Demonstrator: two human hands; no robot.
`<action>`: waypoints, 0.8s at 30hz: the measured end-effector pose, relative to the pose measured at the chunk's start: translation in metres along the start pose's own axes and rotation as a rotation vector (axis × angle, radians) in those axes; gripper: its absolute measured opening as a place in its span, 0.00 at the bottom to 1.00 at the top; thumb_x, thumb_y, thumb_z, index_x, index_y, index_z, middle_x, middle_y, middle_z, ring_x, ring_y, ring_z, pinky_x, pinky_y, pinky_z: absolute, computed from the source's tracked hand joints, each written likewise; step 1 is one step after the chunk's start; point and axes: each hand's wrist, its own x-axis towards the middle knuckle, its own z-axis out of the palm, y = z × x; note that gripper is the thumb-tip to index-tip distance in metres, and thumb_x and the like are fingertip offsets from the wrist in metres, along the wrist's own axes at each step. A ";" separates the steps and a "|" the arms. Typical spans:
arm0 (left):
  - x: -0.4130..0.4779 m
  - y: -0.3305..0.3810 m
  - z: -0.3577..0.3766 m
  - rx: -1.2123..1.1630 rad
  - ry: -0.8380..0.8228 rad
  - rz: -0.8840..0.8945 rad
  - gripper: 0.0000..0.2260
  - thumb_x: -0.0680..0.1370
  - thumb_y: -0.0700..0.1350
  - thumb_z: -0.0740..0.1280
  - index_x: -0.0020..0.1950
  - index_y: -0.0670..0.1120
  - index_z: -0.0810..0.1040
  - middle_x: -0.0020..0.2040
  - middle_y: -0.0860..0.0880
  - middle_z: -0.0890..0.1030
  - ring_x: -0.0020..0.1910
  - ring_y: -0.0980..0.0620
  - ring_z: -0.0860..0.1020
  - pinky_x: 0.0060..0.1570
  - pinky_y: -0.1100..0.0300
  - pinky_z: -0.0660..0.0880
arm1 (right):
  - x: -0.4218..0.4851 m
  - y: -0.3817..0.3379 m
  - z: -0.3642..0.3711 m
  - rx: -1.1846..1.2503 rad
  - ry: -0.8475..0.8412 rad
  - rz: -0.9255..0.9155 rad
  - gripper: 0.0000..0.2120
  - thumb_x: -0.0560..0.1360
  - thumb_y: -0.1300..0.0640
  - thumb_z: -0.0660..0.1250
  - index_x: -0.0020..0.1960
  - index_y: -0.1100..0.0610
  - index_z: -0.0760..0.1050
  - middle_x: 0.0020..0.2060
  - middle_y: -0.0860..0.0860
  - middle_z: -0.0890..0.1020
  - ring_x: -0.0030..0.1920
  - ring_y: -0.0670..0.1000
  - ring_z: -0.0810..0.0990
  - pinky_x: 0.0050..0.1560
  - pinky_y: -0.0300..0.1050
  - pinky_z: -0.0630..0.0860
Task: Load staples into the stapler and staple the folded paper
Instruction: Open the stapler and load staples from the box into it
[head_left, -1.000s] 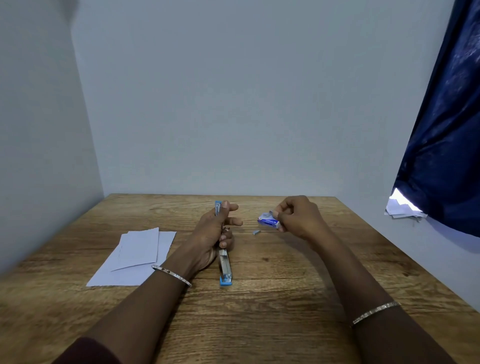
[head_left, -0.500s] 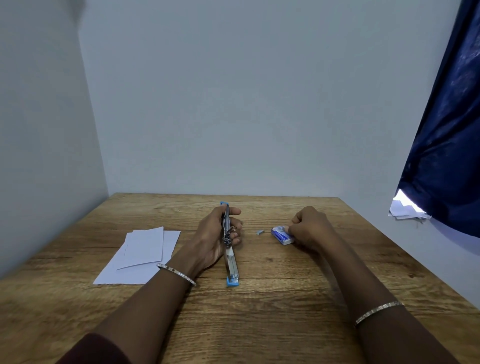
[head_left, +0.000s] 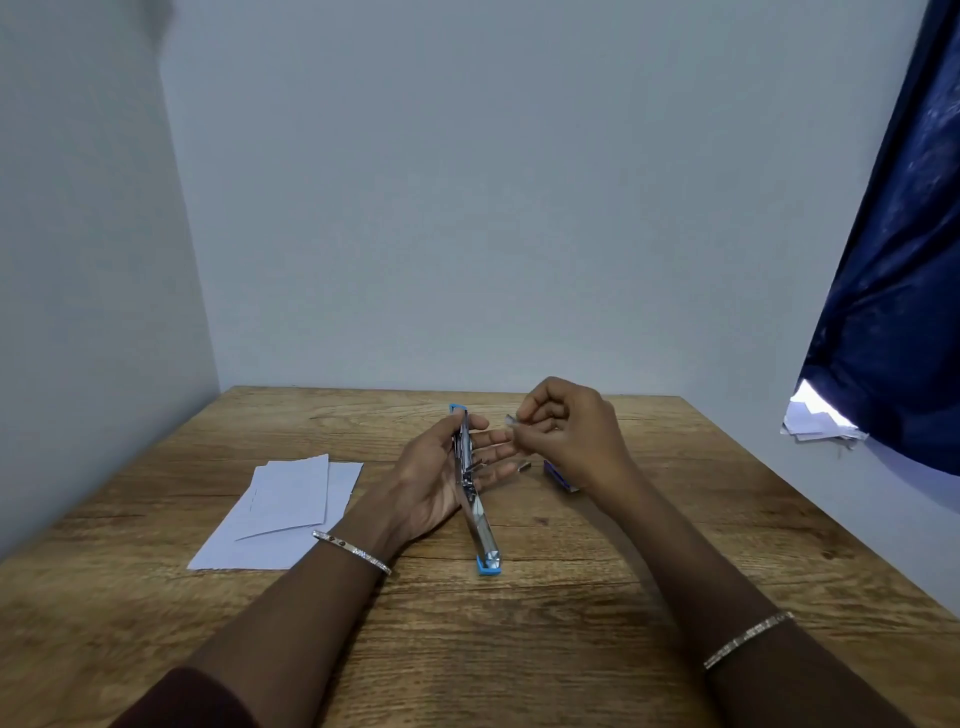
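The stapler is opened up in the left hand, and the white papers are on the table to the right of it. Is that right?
Not quite. In the head view the white papers lie to the left of the opened stapler, not the right. The left hand does hold the stapler.

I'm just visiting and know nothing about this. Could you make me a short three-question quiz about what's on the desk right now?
1. True or false: the stapler is lying shut on the table.
2. Which hand pinches the small strip of staples? A) left hand B) right hand
3. Fill in: the white paper lies to the person's ____ of the stapler.

Key:
1. False. It is opened out long, and the left hand holds it.
2. B. The right hand holds the strip just beside the stapler's far end.
3. Left. It lies flat on the table, untouched.
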 end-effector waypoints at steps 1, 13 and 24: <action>0.000 0.000 0.000 -0.007 -0.012 -0.007 0.14 0.85 0.48 0.58 0.50 0.39 0.76 0.49 0.35 0.85 0.49 0.38 0.86 0.47 0.44 0.84 | -0.001 -0.001 0.004 0.009 -0.026 -0.010 0.08 0.69 0.69 0.76 0.43 0.61 0.79 0.32 0.54 0.84 0.33 0.49 0.82 0.37 0.46 0.82; 0.001 -0.006 0.001 0.014 -0.145 -0.050 0.16 0.87 0.49 0.53 0.58 0.38 0.73 0.50 0.36 0.85 0.50 0.42 0.86 0.49 0.44 0.83 | -0.004 0.000 0.014 -0.229 -0.083 -0.264 0.09 0.69 0.67 0.76 0.47 0.58 0.88 0.40 0.53 0.89 0.40 0.49 0.87 0.48 0.48 0.84; 0.005 -0.008 -0.002 -0.039 -0.163 -0.076 0.22 0.87 0.50 0.52 0.63 0.32 0.75 0.58 0.34 0.84 0.56 0.40 0.85 0.49 0.45 0.83 | -0.003 0.002 0.015 -0.173 -0.085 -0.230 0.06 0.70 0.66 0.76 0.46 0.58 0.88 0.38 0.52 0.89 0.37 0.46 0.86 0.40 0.34 0.82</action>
